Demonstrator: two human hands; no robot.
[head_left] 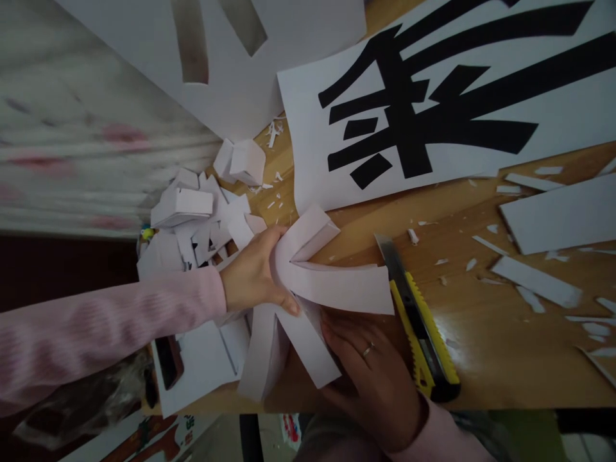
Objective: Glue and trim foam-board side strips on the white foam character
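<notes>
Wood-topped counter (510, 375), dim light, with pale cloth patterned in pink smudges (91, 141) off to the left. At the near edge, low and central, you have a thick white cut-out (308, 273), several prongs fanning from one hub. Your left hand (260, 269) holds it at the hub, thumb laid over the face, fingers around the upper side. Your right hand (370, 366), a ring on one finger, has its fingertips against the lower right prong; you cannot tell whether the thumb pinches from beneath.

Just right of the cut-out lies a yellow-and-black utility knife (426, 333), blade out, its tip near the end of the rightward prong. Left, behind your wrist: a heap of white offcuts (178, 212), some folded or block-like. Above, a white sheet (404, 128) printed with bold black strokes; beside it at upper left, a large white board (240, 90) with two slots cut through. Farther right you have a broad white panel (563, 215), a narrower strip (538, 280) below it, and slivers scattered around both.
</notes>
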